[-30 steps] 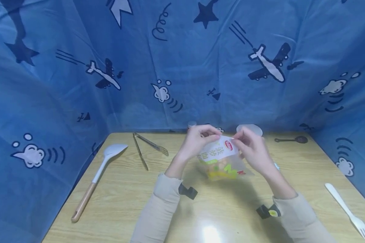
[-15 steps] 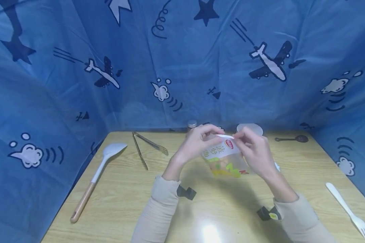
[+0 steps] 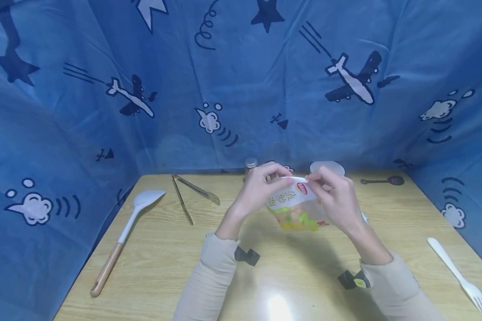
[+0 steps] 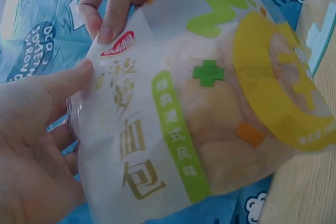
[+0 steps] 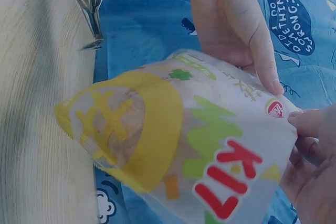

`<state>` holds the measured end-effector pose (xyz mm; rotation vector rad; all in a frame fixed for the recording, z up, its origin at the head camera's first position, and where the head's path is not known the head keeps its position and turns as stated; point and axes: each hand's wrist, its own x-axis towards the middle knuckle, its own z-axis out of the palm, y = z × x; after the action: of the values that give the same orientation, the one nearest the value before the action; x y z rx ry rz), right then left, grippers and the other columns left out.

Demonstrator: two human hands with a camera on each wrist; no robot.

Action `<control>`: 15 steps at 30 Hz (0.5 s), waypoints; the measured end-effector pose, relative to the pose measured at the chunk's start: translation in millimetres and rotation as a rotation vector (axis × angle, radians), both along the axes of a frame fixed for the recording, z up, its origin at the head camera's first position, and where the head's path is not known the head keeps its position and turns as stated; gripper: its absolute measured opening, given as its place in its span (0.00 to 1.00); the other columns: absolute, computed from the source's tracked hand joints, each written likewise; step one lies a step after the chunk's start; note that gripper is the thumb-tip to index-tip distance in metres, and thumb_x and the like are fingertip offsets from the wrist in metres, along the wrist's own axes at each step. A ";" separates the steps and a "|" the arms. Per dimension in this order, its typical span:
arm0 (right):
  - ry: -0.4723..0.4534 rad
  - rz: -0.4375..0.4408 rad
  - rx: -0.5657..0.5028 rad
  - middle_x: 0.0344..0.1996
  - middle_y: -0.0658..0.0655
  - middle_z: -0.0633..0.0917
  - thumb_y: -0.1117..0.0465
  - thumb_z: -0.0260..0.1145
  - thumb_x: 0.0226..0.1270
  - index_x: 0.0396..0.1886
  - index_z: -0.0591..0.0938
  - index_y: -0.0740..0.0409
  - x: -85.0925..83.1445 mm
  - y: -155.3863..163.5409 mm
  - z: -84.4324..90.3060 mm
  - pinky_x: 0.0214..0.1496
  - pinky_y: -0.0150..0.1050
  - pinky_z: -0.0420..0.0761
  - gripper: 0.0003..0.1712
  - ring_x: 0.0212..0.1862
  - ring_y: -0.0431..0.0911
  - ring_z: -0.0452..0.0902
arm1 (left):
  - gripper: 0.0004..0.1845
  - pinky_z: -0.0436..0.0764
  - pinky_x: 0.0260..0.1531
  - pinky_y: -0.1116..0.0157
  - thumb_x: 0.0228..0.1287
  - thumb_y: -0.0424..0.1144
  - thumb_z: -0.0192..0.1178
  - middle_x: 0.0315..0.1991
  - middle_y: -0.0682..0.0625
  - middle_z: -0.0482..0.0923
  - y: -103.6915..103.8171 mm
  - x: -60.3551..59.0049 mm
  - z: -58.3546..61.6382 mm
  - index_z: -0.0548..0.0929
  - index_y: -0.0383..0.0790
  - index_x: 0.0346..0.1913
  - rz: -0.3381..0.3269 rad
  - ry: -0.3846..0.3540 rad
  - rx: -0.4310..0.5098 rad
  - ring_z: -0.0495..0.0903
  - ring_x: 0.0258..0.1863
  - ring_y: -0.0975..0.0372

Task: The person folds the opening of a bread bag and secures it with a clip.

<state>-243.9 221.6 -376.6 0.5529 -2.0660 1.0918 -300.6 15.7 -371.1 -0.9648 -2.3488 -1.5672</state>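
Note:
A printed plastic bread bag (image 3: 295, 216) hangs above the table, its white top edge between both hands. My left hand (image 3: 257, 187) pinches that edge between thumb and fingers on one side. Close beside it, the right hand (image 3: 339, 203) pinches the same edge near the red logo. Through the clear part of the bag (image 4: 210, 114) in the left wrist view, golden-brown bread shows. The top seam looks unbroken where it is visible; the fingertips cover part of it. A yellow band marks the bag's lower end in the right wrist view.
A white ladle (image 3: 148, 198) with a wooden handle and metal tongs (image 3: 201, 191) lie at left. Behind the hands stand a lidded jar (image 3: 251, 163) and a round whitish object (image 3: 327, 168). A dark spoon (image 3: 385, 180) and a white fork (image 3: 458, 274) lie at right.
The bag's lower part has swung slightly to the right and up, and its top edge has tipped a little. Both hands keep their pinch on it. The head view has shifted slightly.

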 end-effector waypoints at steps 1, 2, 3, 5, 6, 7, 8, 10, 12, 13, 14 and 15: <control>0.004 -0.008 0.005 0.32 0.63 0.91 0.80 0.70 0.62 0.33 0.84 0.64 -0.5 0.1 0.0 0.30 0.21 0.80 0.09 0.35 0.22 0.79 | 0.07 0.78 0.42 0.69 0.68 0.43 0.72 0.47 0.52 0.90 0.3 -0.2 0.0 0.90 0.47 0.45 0.005 0.002 0.004 0.81 0.39 0.64; 0.006 -0.013 0.010 0.32 0.62 0.91 0.80 0.70 0.62 0.33 0.84 0.64 -0.8 0.3 0.0 0.31 0.20 0.80 0.09 0.35 0.23 0.79 | 0.07 0.77 0.39 0.69 0.68 0.43 0.72 0.46 0.52 0.90 0.6 -0.4 0.1 0.91 0.47 0.44 0.008 0.007 0.007 0.80 0.37 0.64; 0.007 -0.018 0.017 0.31 0.62 0.91 0.80 0.70 0.62 0.33 0.84 0.64 -1.2 0.6 0.0 0.32 0.20 0.80 0.10 0.34 0.23 0.78 | 0.07 0.76 0.38 0.70 0.68 0.43 0.72 0.45 0.52 0.90 1.0 -0.4 0.2 0.91 0.47 0.44 0.010 0.012 0.010 0.79 0.35 0.65; 0.007 -0.025 0.030 0.31 0.61 0.91 0.80 0.71 0.62 0.34 0.84 0.63 -1.8 1.4 -0.2 0.32 0.20 0.79 0.09 0.34 0.25 0.78 | 0.06 0.76 0.35 0.71 0.67 0.42 0.72 0.44 0.51 0.90 1.8 -0.4 0.5 0.91 0.46 0.44 0.017 0.020 0.013 0.78 0.33 0.66; 0.006 -0.029 0.038 0.31 0.61 0.91 0.79 0.71 0.62 0.34 0.84 0.63 -2.0 1.7 -0.2 0.32 0.20 0.79 0.09 0.34 0.25 0.78 | 0.06 0.75 0.35 0.72 0.67 0.42 0.73 0.43 0.51 0.90 2.2 -0.2 0.7 0.91 0.45 0.44 0.020 0.022 0.016 0.78 0.32 0.66; 0.003 -0.032 0.045 0.31 0.61 0.91 0.79 0.71 0.62 0.35 0.84 0.63 -2.0 1.9 -0.1 0.32 0.20 0.79 0.09 0.34 0.24 0.78 | 0.06 0.75 0.34 0.72 0.67 0.41 0.73 0.43 0.51 0.90 2.6 0.1 1.0 0.91 0.45 0.43 0.024 0.025 0.016 0.78 0.32 0.66; 0.000 -0.034 0.051 0.31 0.60 0.90 0.78 0.71 0.62 0.35 0.84 0.63 -1.9 2.2 0.0 0.32 0.20 0.79 0.09 0.34 0.24 0.78 | 0.06 0.75 0.34 0.72 0.67 0.41 0.73 0.43 0.50 0.90 3.0 0.5 1.4 0.91 0.45 0.43 0.028 0.027 0.019 0.78 0.32 0.66; -0.009 -0.038 0.056 0.30 0.59 0.90 0.78 0.71 0.63 0.36 0.84 0.63 -2.0 2.5 -0.1 0.32 0.20 0.79 0.08 0.33 0.24 0.77 | 0.06 0.75 0.34 0.72 0.66 0.40 0.73 0.43 0.49 0.90 4.0 1.2 1.9 0.91 0.44 0.43 0.038 0.027 0.025 0.78 0.32 0.66; -0.024 -0.037 0.051 0.30 0.60 0.90 0.77 0.71 0.64 0.36 0.84 0.63 -1.9 2.6 -0.2 0.31 0.20 0.79 0.07 0.33 0.24 0.77 | 0.06 0.76 0.34 0.72 0.66 0.39 0.73 0.43 0.49 0.90 5.1 1.4 2.1 0.91 0.43 0.43 0.046 0.023 0.034 0.79 0.32 0.66; -0.036 -0.035 0.044 0.31 0.60 0.89 0.77 0.70 0.65 0.37 0.83 0.63 -1.9 2.5 -0.4 0.31 0.20 0.79 0.07 0.33 0.24 0.77 | 0.06 0.76 0.35 0.72 0.66 0.39 0.74 0.43 0.48 0.90 5.7 1.4 2.1 0.91 0.42 0.42 0.051 0.022 0.038 0.79 0.32 0.66; -0.049 -0.030 0.034 0.32 0.60 0.89 0.77 0.69 0.65 0.39 0.83 0.64 -1.6 2.2 -0.4 0.31 0.21 0.80 0.07 0.34 0.24 0.77 | 0.06 0.77 0.35 0.72 0.65 0.39 0.74 0.43 0.48 0.90 6.3 1.4 2.0 0.91 0.42 0.42 0.055 0.017 0.044 0.79 0.33 0.66; -0.064 -0.024 0.023 0.34 0.61 0.89 0.77 0.68 0.66 0.41 0.83 0.65 -1.4 1.7 -0.6 0.32 0.21 0.80 0.07 0.35 0.25 0.78 | 0.06 0.77 0.35 0.72 0.65 0.38 0.74 0.43 0.48 0.90 6.9 1.2 1.8 0.91 0.42 0.42 0.062 0.014 0.048 0.80 0.34 0.66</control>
<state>-245.3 223.4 -377.2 0.5093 -2.1377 1.0863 -299.4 22.6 -369.3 -0.8814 -2.2981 -1.5810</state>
